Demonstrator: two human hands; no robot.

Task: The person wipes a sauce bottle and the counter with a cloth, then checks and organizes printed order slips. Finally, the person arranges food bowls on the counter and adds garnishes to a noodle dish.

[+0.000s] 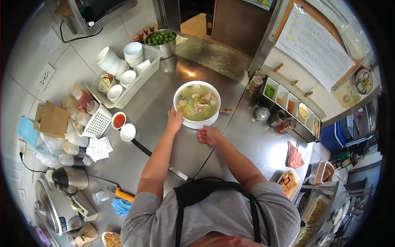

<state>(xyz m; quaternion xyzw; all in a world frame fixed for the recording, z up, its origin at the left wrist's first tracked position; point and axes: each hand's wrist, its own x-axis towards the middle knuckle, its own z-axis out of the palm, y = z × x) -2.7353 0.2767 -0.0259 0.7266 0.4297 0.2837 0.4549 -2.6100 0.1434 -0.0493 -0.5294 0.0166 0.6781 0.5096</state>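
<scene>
A large white bowl of soup (pixel 197 103), with pale broth, greens, meat pieces and a brown topping in the middle, stands on a white plate (pixel 207 123) on the steel counter. My left hand (pixel 175 120) grips the near left side of the bowl, its fingertips partly hidden by the rim. By the near edge of the plate is my right hand (pixel 209 135), its fingers curled in toward the palm and nothing visible in them. Whether its thumb touches the plate I cannot tell. A clothespin (pixel 225 110) lies just right of the bowl.
Left are a basket of white bowls (pixel 142 78), a sauce cup (pixel 119 120), an empty white cup (pixel 128 132), squeeze bottles and an orange-handled knife (pixel 124 194). A pot of limes (pixel 161 38) stands behind. To the right are topping containers (pixel 269 91) and a dish of fried pieces (pixel 289 183).
</scene>
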